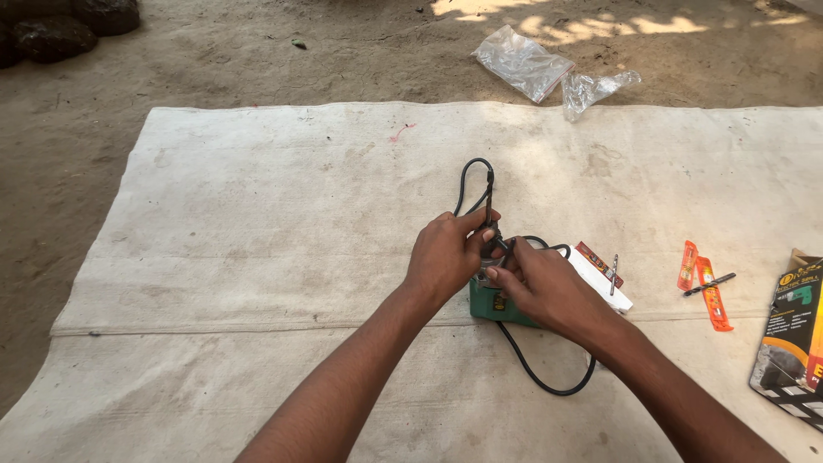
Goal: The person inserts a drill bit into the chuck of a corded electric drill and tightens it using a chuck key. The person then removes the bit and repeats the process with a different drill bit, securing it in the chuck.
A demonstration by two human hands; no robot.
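Setting: outdoor work spot on bare ground, not a room.
Ground: packed sandy dirt across the top and left of the frame, sunlight patches at upper right.
Work surface: pale, stained cloth sheet spread flat over the dirt (serves as the bench).
Loose items: clear plastic bags on the dirt at upper centre; dark rocks at upper left.
Tool evidence: drill bits and a printed tool box at right edge.
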